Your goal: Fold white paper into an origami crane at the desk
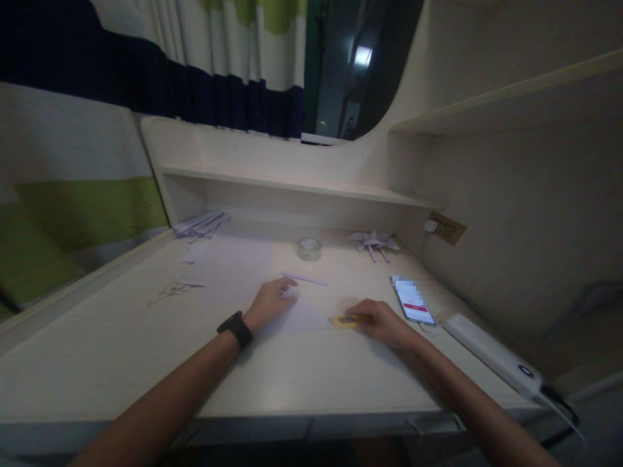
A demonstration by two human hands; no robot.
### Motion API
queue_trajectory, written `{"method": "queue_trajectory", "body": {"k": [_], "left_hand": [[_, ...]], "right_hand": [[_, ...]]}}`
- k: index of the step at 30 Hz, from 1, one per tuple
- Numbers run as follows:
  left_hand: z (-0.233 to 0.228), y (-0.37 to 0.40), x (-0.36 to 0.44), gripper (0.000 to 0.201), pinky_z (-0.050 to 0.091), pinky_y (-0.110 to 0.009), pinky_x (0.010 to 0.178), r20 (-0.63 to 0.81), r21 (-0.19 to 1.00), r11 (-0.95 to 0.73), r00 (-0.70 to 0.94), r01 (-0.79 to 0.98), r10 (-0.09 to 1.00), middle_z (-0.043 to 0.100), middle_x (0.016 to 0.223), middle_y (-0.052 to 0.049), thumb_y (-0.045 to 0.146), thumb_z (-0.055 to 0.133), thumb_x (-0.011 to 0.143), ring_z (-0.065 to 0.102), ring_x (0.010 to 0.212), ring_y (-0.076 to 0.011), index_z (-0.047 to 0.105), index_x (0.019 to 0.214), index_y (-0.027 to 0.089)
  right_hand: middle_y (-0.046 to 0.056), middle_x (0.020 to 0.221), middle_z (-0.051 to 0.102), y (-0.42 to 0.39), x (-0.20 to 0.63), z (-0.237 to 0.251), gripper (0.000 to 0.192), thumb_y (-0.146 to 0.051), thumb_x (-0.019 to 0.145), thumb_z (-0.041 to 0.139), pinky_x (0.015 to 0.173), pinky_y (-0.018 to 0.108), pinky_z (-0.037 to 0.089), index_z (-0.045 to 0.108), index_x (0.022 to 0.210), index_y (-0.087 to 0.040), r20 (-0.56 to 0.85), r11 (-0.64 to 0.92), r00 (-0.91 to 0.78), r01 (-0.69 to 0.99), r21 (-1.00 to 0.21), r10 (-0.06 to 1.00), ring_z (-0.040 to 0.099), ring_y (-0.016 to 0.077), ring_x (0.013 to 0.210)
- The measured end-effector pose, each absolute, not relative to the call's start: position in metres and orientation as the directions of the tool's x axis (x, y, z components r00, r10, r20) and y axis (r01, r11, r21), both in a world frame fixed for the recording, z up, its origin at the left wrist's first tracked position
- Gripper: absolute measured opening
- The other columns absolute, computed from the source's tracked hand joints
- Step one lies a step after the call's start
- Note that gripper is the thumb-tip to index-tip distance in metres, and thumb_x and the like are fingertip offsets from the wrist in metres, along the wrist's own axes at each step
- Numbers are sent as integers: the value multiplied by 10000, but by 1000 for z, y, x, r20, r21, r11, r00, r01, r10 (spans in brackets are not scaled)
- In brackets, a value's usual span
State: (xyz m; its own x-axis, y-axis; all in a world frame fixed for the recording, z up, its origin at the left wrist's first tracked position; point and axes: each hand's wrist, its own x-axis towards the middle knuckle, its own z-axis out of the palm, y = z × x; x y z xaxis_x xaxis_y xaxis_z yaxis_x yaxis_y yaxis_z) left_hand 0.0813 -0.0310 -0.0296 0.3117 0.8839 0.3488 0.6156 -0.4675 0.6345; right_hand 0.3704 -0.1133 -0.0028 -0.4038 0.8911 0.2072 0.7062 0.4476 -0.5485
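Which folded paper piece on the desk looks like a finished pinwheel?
The paper pinwheel at the back right, near the wall socket; the pile of strips back left is flat.

A pale counter (pixel 121 350) carries a sheet of paper (pixel 302 314) at its middle. A tape roll (pixel 309 248) and a paper pinwheel (pixel 374 242) lie toward the back edge — folded strips (pixel 199 224) at the back left corner, scraps (pixel 170 289) left, a phone (pixel 413 300) and power strip (pixel 491 353) along the right edge.
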Motion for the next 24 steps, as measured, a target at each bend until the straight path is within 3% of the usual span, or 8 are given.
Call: {"method": "queue_trajectory", "body": {"k": [4, 6, 10, 13, 17, 20, 24], "left_hand": [[-29, -32, 81, 321, 471, -349, 811, 357, 591, -493, 341, 639, 870, 675, 970, -78, 232, 581, 745, 625, 907, -233, 627, 1058, 177], [-25, -37, 82, 355, 458, -367, 868, 432, 531, -535, 333, 657, 838, 651, 1058, -90, 240, 583, 759, 605, 968, -236, 598, 1107, 169], [-14, -60, 85, 343, 332, -431, 1024, 579, 269, -669, 439, 692, 687, 546, 1255, -104, 283, 519, 844, 471, 1179, -245, 568, 1169, 184], [-11, -79, 88, 334, 146, -529, 1090, 461, 104, -787, 672, 608, 580, 506, 1330, -42, 394, 464, 887, 333, 1300, -273, 581, 1175, 272], [-20, -87, 89, 446, 44, -622, 1058, 296, 92, -797, 747, 597, 595, 421, 1416, -7, 519, 367, 902, 174, 1369, -325, 470, 1303, 353], [-28, -84, 89, 479, 71, -622, 1053, 238, 129, -757, 721, 640, 650, 376, 1446, -7, 539, 278, 921, 155, 1376, -324, 411, 1347, 364], [-33, -81, 90, 519, 119, -580, 1066, 208, 164, -719, 688, 676, 695, 338, 1467, -12, 551, 209, 928, 179, 1372, -314, 370, 1377, 347]], "right_hand": [[56, 938, 692, -111, 371, -7, 376, -48, 680, 599, 759, 317, 483, 697, 999, -221, 215, 468, -422, 705, -533, 881, 623, 185, 828], [54, 947, 694, -110, 371, -8, 366, -48, 687, 595, 773, 319, 483, 698, 991, -223, 214, 473, -430, 696, -540, 877, 625, 187, 847], [56, 950, 694, -111, 371, -5, 336, -84, 701, 611, 757, 321, 491, 691, 1001, -213, 203, 465, -429, 689, -556, 880, 629, 184, 826], [60, 939, 692, -112, 367, -3, 312, -125, 713, 637, 779, 345, 485, 686, 1008, -211, 220, 502, -459, 696, -513, 861, 619, 196, 843], [76, 1026, 666, -112, 356, -11, 307, -224, 744, 667, 873, 391, 443, 665, 1051, -216, 289, 596, -522, 692, -406, 803, 576, 223, 962], [78, 1078, 637, -113, 348, -20, 274, -262, 788, 635, 885, 382, 435, 657, 1059, -230, 335, 611, -513, 696, -378, 791, 556, 212, 994], [72, 958, 645, -117, 342, -25, 188, -244, 839, 571, 813, 339, 452, 681, 990, -225, 347, 602, -497, 715, -356, 795, 564, 193, 905]]}}
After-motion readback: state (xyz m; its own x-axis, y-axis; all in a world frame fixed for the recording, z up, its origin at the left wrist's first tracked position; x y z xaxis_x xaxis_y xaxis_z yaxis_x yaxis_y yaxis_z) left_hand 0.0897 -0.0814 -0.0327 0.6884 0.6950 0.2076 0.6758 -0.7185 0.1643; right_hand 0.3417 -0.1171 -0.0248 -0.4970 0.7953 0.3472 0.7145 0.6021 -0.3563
